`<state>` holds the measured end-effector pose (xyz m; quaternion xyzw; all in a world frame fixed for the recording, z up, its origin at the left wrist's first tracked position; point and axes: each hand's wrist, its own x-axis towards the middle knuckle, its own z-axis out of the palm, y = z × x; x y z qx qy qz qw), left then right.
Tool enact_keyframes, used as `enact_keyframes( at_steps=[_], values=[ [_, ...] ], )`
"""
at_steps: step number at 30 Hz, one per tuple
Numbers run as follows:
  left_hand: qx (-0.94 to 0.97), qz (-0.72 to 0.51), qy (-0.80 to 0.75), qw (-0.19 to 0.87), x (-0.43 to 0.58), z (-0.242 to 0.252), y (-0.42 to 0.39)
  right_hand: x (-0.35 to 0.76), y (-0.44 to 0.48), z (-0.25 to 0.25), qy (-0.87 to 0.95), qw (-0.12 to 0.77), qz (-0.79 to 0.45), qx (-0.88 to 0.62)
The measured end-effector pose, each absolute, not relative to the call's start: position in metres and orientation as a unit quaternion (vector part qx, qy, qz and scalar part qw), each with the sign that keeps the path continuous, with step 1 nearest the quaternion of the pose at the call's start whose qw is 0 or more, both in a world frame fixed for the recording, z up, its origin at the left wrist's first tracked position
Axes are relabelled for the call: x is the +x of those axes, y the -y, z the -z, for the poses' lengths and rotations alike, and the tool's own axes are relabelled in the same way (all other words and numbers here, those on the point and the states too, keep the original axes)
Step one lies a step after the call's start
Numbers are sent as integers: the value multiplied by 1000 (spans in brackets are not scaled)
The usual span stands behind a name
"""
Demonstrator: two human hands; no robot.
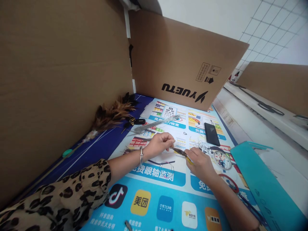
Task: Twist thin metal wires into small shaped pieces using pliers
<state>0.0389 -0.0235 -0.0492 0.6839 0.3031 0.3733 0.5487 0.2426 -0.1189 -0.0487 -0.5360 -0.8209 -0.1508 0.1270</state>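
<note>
My right hand is wrapped round the yellow handles of a pair of pliers, whose dark jaws point left. The jaw tips meet the fingertips of my left hand. That hand is closed in a pinch; whatever sits between its fingers is too small to make out. Below the two hands, a loose bent piece of thin pinkish wire lies on the printed sheet. Beyond my left hand rests a bundle of thin silvery wires.
A black phone lies at the right, near a tangle of fine wire pieces and a round clear dish. Right of these stands a teal box. Brown feathers lie along the left cardboard wall; another cardboard panel closes the back.
</note>
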Motion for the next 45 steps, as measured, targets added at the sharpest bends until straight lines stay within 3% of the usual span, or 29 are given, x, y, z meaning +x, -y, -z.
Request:
enact_keyframes(
  at_steps=[18,31,45],
  values=[
    [723,-362,-295,509,38,43,31,242,120,54,810,115,147,-556],
    [767,-346,-286,459,34,38,33,247,117,51,812,129,21,-569],
    [788,-344,-261,438,34,39,33,247,116,48,816,120,-11,-565]
  ],
)
